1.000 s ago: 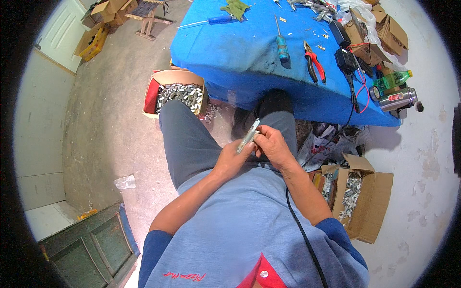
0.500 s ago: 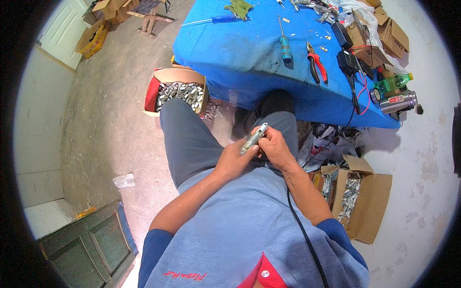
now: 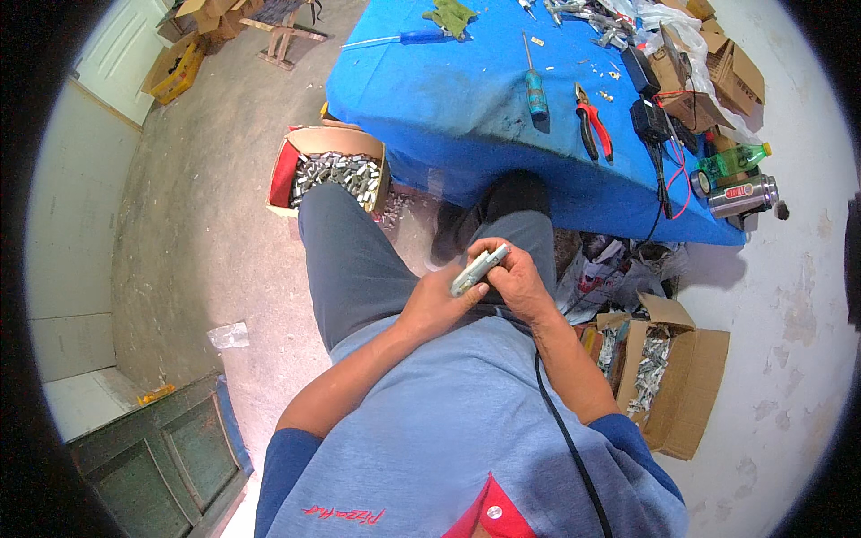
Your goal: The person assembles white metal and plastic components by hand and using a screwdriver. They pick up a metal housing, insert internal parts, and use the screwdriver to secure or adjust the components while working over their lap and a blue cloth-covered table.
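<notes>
Over my lap, a slim silver-grey metal part [image 3: 478, 271] lies slanted between my two hands, its far end toward the right. My left hand [image 3: 436, 303] is closed round the near end, thumb along its side. At the far end, the curled fingers of my right hand [image 3: 524, 283] grip the same part; some fingertips are hidden behind it. Ahead on the blue-covered table [image 3: 448, 90] lie a teal-handled screwdriver [image 3: 536, 97], red-and-black pliers [image 3: 591, 124] and a long screwdriver with a blue handle [image 3: 421, 37].
By my left knee stands a box of small metal cylinders [image 3: 345, 175]. An open carton [image 3: 686, 377] on the right holds silvery metal parts. Along the table's right side are black adapters [image 3: 649, 120] with cables, a green bottle [image 3: 735, 161] and a steel flask [image 3: 743, 195]. A black cable [image 3: 574, 439] crosses my shirt.
The metal part has been turned in my hands and now shows a smoother, paler side. Both hands have shifted slightly, and the right fingers have moved along its far end.
</notes>
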Demonstrator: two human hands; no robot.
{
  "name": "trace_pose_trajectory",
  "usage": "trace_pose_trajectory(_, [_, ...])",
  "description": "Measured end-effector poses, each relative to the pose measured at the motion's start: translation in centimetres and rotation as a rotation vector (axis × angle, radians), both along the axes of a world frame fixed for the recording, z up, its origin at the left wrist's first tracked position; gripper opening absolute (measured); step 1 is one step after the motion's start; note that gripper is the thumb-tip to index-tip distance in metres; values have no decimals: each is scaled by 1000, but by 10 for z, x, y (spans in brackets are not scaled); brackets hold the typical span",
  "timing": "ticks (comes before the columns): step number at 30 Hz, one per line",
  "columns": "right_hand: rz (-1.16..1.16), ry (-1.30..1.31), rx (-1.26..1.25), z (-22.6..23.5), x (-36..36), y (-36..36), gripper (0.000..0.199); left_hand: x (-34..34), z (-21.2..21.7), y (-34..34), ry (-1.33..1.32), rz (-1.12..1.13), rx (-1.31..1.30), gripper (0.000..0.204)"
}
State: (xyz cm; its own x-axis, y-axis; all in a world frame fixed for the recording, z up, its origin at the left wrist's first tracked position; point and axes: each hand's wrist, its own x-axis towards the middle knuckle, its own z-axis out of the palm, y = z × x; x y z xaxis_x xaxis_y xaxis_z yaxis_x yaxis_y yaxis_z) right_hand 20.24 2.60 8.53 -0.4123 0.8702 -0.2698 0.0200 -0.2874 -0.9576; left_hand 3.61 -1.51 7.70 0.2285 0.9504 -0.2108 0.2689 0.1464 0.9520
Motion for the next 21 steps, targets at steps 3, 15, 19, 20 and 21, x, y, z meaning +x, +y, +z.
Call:
trace_pose_trajectory(3, [-119,54,-48,-2,-5,-3,27,0,-6,1,-16,-12,-9,41])
trace_pose_trajectory(15, [-359,303,-462,-16,-12,-22,16,-3,-9,-2,-81,-29,-43,43])
trace_pose_trajectory(19, [-412,314,-461,-20,-12,-27,13,-4,-19,-3,-107,-60,-55,46])
trace_pose_trajectory(20, [-438,307,-458,-16,-14,-27,13,-5,-21,-3,-119,-62,-67,47])
trace_pose_trajectory(21, [-462,300,-455,-12,-17,-27,12,-5,-24,-3,-131,-65,-79,48])
